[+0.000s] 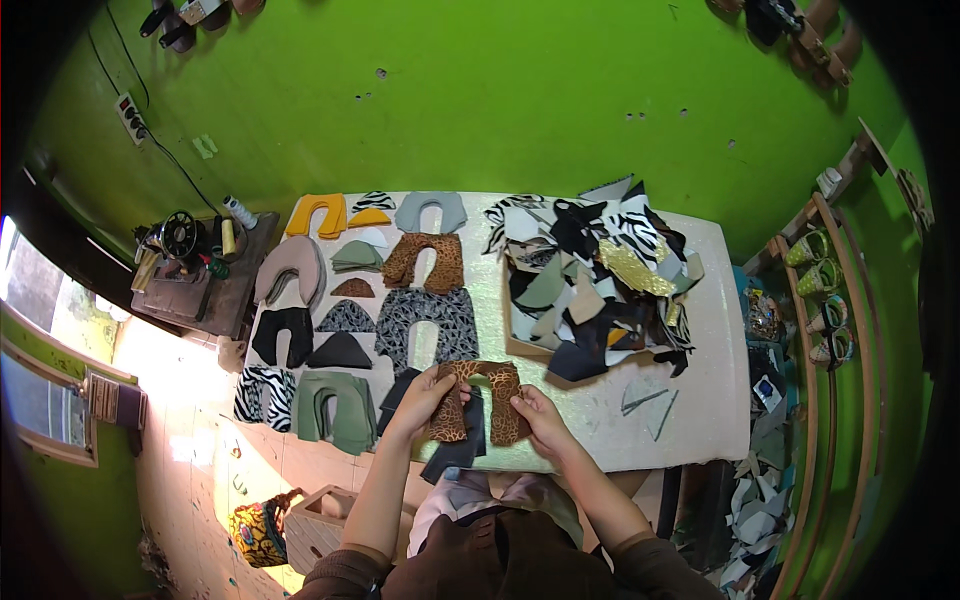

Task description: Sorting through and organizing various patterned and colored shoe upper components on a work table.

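Both hands hold a U-shaped leopard-print cut piece (504, 405) just above the table's near edge, its two legs pointing toward me. My left hand (424, 398) pinches its left leg near the top; my right hand (542, 415) grips the right leg's outer edge. Partly hidden under it lie dark cut pieces (450, 465). Just beyond the left hand sits a stack of grey-black patterned U-shaped pieces (424, 312). A similar leopard-print stack (440, 262) is farther back. Left of my left hand are olive U-shaped pieces (340, 408) and zebra-print ones (264, 396).
A box heaped with scraps (590, 280) stands on the white table (710, 400), right of the sorted stacks. Thin offcuts (650, 405) lie before it. A sewing machine (180, 240) is at far left, a wooden shoe rack (815, 400) at right, and a crate (320, 530) on the floor.
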### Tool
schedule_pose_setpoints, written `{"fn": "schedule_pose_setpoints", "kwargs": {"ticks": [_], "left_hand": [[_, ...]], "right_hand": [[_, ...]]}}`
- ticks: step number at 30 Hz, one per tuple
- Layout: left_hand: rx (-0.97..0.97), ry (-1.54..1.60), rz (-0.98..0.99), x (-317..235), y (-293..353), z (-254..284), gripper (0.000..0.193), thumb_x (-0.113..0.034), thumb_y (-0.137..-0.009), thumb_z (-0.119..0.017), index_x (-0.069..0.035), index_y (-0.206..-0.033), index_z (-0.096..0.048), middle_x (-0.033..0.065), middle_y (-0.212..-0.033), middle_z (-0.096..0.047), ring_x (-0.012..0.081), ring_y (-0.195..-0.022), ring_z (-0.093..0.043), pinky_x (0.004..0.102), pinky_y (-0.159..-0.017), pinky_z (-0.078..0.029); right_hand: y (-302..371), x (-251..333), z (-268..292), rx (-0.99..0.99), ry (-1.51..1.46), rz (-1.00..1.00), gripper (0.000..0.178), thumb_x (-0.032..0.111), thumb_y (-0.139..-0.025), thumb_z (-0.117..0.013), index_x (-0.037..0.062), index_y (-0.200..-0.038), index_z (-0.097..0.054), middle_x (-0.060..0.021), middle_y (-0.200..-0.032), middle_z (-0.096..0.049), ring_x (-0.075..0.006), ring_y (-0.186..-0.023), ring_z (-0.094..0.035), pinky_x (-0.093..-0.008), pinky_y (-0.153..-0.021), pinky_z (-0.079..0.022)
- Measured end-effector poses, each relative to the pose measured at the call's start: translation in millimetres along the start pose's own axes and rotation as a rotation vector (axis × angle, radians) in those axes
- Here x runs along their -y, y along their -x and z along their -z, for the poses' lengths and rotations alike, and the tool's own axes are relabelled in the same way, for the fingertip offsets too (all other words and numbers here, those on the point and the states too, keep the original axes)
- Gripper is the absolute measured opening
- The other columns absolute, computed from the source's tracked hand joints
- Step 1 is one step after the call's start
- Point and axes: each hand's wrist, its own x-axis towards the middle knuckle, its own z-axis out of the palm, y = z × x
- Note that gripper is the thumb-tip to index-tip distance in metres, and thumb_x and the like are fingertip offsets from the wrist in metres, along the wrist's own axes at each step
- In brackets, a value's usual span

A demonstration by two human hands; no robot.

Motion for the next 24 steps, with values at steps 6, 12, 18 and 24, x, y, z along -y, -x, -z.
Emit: {"fn": "schedule_pose_setpoints", "kwargs": {"ticks": [6, 12, 18, 24], "left_hand": [[0.206, 0.304, 0.070, -23.8, -13.5, 62.3, 0.032, -0.008, -0.088, -0.049, 0.003, -0.117, -0.042, 0.0131, -0.104, -0.059, 0.0190, -0.088, -0.060, 0.0298, -0.078, -0.051], [0.199, 0.277, 0.088, -34.0, -27.2, 97.9, 0.032, -0.015, -0.086, -0.054, 0.000, -0.113, -0.046, 0.0118, -0.099, -0.060, 0.0202, -0.086, -0.061, 0.0310, -0.072, -0.050], [-0.084, 0.023, -0.045, -36.0, -98.2, 135.9, 0.017, -0.019, -0.087, -0.054, -0.001, -0.088, -0.054, 0.0020, -0.071, -0.055, 0.0090, -0.062, -0.051, 0.0232, -0.057, -0.042], [-0.334, -0.315, -0.338, -73.2, -164.4, 139.7, 0.023, -0.018, -0.087, -0.054, 0.004, -0.094, -0.055, -0.0001, -0.070, -0.052, 0.0050, -0.062, -0.045, 0.0215, -0.055, -0.038]], "right_hand": [[-56.8, -6.0, -49.7, -0.239, -0.071, -0.001, 0.018, 0.019, -0.089, -0.052, 0.0066, -0.103, -0.052, -0.0021, -0.088, -0.060, -0.0094, -0.073, -0.059, -0.0225, -0.056, -0.048], [-111.9, 4.2, -76.2, -0.359, -0.078, -0.028, 0.017, 0.026, -0.089, -0.052, 0.0112, -0.097, -0.055, 0.0026, -0.077, -0.059, -0.0055, -0.059, -0.055, -0.0188, -0.042, -0.039], [-162.8, 35.7, -99.6, -0.521, 0.051, 0.016, 0.016, 0.025, -0.089, -0.053, 0.0099, -0.094, -0.056, 0.0012, -0.079, -0.059, -0.0064, -0.064, -0.054, -0.0202, -0.049, -0.041], [-231.7, 44.2, -104.3, -0.484, 0.117, 0.220, 0.020, 0.019, -0.089, -0.052, 0.0006, -0.096, -0.054, -0.0033, -0.085, -0.058, -0.0096, -0.075, -0.053, -0.0226, -0.070, -0.042]]}}
